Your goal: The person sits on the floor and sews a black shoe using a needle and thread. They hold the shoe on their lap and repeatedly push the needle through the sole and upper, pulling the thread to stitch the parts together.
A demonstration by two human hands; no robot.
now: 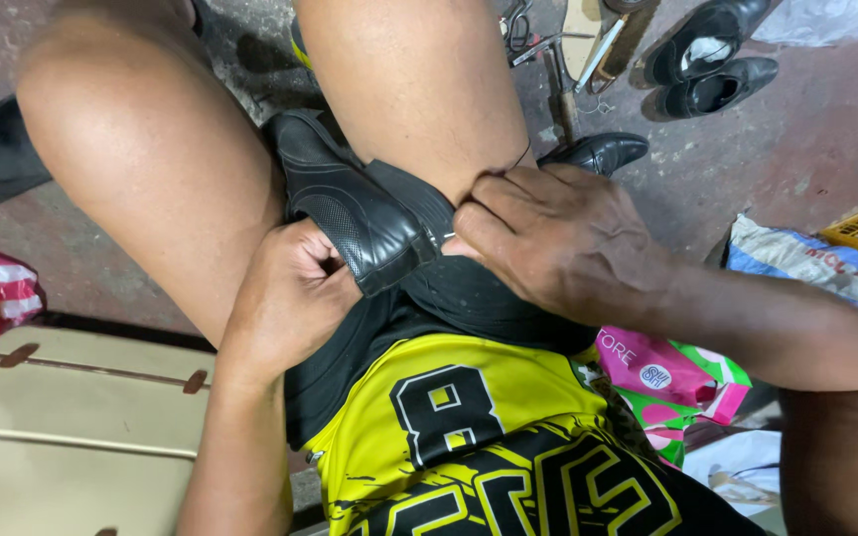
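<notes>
Yellow-and-black jersey fills the near foreground, over the person's lap. Just above it, a black shoe lies wedged between the bare thighs. Left hand curls tightly around its near edge, while right hand pinches the shoe's side with closed fingertips. Two black shoes sit on the floor beyond.
</notes>
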